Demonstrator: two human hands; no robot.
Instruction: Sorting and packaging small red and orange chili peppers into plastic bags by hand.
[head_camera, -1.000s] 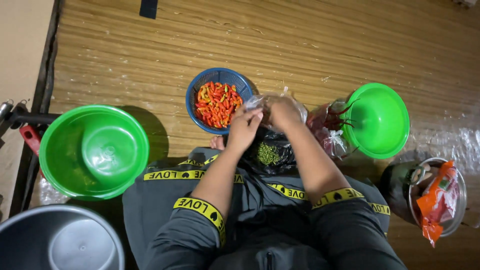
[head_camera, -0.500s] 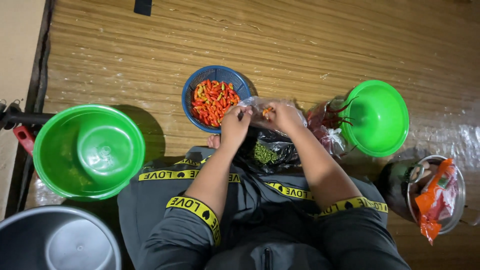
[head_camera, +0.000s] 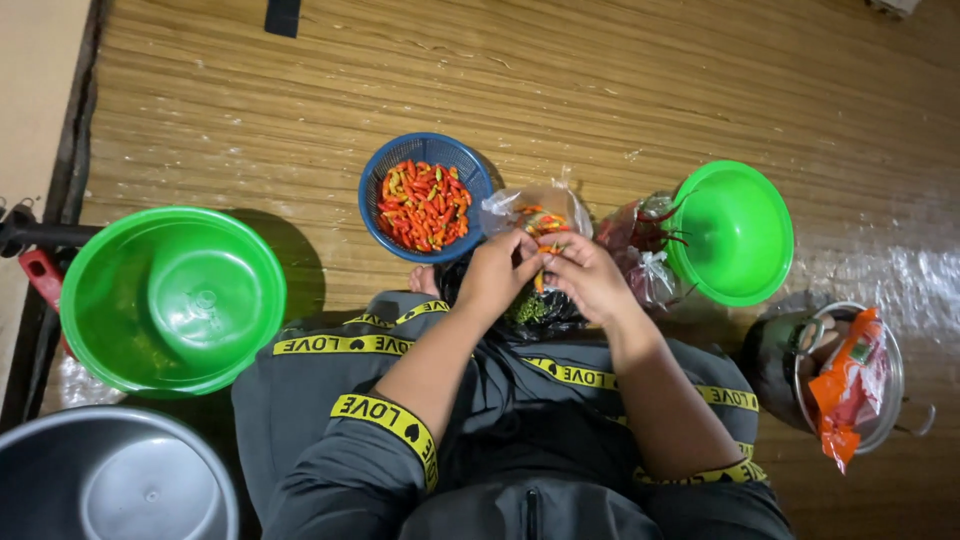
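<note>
Small orange chili (head_camera: 541, 262) pinched upright between fingertips, just below clear plastic bag (head_camera: 532, 208) of chilies.

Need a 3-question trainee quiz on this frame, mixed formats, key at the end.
1. True or false: the blue basket of chillies sits between the two green basins.
2. Multiple choice: what do the left hand and right hand pinch between them? A) a small chilli B) a spoon C) a lid
3. Fill in: the orange packet lies in a ______ pot at the person's right.

Key
1. True: the large green basin is to its left, the smaller green basin to its right.
2. A
3. metal; the metal pot stands on the wooden floor.
</note>
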